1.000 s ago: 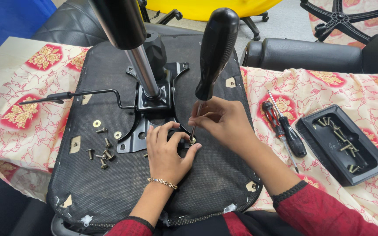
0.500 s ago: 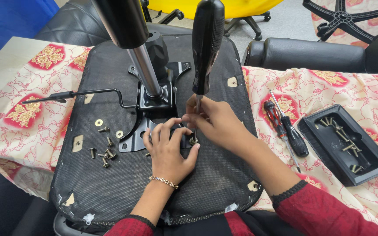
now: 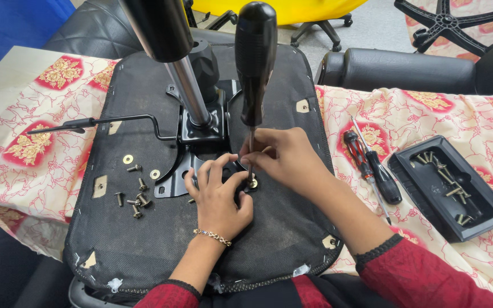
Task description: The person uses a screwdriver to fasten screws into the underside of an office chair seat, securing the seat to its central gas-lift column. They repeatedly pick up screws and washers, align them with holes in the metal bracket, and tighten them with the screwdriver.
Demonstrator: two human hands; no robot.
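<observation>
An upturned black office-chair seat (image 3: 144, 239) lies on a table with its black metal mechanism plate (image 3: 201, 137) and gas cylinder (image 3: 186, 85) pointing up. A long screwdriver with a black handle (image 3: 255, 63) stands nearly upright, its tip on a screw with a brass washer (image 3: 253, 183) at the plate's corner. My right hand (image 3: 286, 157) pinches the screwdriver's shaft low down. My left hand (image 3: 218, 197) rests on the seat beside the tip, fingers curled at the screw. Loose screws (image 3: 135, 199) and washers (image 3: 128, 159) lie on the seat to the left.
A floral cloth (image 3: 423, 120) covers the table. Two screwdrivers (image 3: 372, 168) lie right of the seat, beside a black plastic tray (image 3: 449, 185) holding several screws. A thin black lever (image 3: 87, 122) sticks out left. Chair armrests and a black star base (image 3: 446, 23) lie behind.
The screwdriver has swung from leaning right to nearly upright. Both hands have closed in around its tip at the screw.
</observation>
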